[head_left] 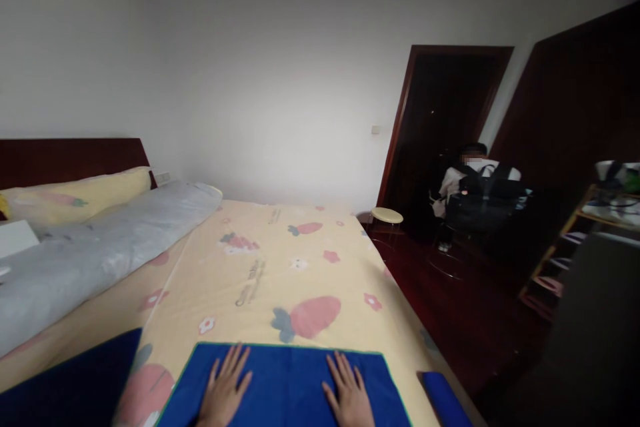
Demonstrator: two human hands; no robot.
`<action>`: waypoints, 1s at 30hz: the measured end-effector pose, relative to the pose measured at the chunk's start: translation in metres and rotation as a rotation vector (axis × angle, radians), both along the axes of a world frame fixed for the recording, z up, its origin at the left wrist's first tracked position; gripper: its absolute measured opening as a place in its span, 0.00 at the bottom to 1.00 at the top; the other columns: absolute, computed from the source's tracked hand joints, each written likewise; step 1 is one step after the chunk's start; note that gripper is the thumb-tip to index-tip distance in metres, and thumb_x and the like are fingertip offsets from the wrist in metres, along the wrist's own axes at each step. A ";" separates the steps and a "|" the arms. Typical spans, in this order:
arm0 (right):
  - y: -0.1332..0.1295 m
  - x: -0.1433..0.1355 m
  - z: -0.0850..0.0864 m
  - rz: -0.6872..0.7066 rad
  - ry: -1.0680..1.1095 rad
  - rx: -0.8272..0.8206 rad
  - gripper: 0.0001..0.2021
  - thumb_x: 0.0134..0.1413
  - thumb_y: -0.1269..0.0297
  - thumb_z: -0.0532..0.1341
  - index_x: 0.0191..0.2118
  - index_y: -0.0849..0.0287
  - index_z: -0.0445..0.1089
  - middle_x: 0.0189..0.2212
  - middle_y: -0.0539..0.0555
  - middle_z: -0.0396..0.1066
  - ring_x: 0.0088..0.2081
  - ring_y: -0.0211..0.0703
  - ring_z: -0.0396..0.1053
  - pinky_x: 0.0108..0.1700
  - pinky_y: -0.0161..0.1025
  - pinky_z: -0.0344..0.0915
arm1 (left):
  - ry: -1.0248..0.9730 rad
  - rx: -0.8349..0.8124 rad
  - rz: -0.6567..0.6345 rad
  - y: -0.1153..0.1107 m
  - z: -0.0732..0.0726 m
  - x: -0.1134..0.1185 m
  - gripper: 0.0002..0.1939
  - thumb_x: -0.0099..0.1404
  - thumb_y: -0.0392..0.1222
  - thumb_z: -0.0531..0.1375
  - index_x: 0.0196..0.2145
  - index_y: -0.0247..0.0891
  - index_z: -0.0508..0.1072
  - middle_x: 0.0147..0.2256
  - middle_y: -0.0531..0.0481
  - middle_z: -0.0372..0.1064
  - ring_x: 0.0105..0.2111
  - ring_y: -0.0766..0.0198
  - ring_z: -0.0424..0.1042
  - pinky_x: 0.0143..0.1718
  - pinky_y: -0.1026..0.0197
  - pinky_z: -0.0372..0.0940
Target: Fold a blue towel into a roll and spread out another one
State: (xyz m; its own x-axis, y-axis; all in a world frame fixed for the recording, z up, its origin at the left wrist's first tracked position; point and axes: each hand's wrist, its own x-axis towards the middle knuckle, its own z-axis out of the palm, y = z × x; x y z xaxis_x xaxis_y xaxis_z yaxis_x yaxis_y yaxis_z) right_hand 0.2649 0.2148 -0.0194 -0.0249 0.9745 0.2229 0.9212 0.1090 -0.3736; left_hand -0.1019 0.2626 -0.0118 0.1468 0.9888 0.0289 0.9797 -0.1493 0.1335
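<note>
Blue cloth [283, 383] lies at the bed's [260, 267] near edge (carrot-print sheet); my left hand [224, 390] and right hand [349, 393] press it, fingers spread flat.

I face a plain white wall [280, 47] over dark red floor [450, 307]. A dark doorway [445, 120] stands right, 1 round stool [387, 216] beside it, wooden headboard [70, 159] left.

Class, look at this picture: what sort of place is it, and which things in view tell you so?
Most likely a bedroom in a home. A wide bed with a strawberry-print sheet fills the view, with pillows against a dark wooden headboard. Both hands, left and right, lie flat on a blue cloth.
</note>
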 end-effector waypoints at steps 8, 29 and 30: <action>-0.003 0.096 -0.012 -0.333 -0.150 -0.140 0.39 0.59 0.39 0.42 0.69 0.59 0.46 0.69 0.55 0.44 0.69 0.50 0.42 0.68 0.58 0.43 | 0.050 0.752 0.189 0.022 -0.014 -0.132 0.35 0.63 0.44 0.32 0.49 0.49 0.76 0.52 0.46 0.74 0.62 0.52 0.60 0.47 0.36 0.62; 0.008 -0.035 0.024 -0.077 -0.064 -0.132 0.31 0.64 0.42 0.43 0.67 0.51 0.49 0.68 0.50 0.44 0.69 0.48 0.43 0.68 0.57 0.44 | -0.018 -0.056 -0.038 0.005 0.020 0.045 0.29 0.71 0.52 0.38 0.68 0.51 0.41 0.70 0.57 0.38 0.69 0.60 0.40 0.68 0.42 0.40; 0.005 -0.014 0.023 -0.131 -0.099 -0.141 0.32 0.63 0.42 0.43 0.68 0.51 0.48 0.69 0.50 0.43 0.69 0.48 0.42 0.69 0.57 0.43 | 0.002 -0.060 0.023 0.007 0.022 0.025 0.30 0.71 0.54 0.39 0.68 0.50 0.41 0.70 0.57 0.37 0.69 0.60 0.39 0.68 0.41 0.39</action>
State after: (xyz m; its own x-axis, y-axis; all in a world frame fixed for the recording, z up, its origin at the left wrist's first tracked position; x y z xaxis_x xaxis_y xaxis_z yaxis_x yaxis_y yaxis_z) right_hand 0.2508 0.2194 0.0035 0.0888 0.9922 0.0869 0.9569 -0.0608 -0.2841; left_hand -0.0768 0.2696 0.0105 0.1244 0.9918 -0.0305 0.9831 -0.1190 0.1393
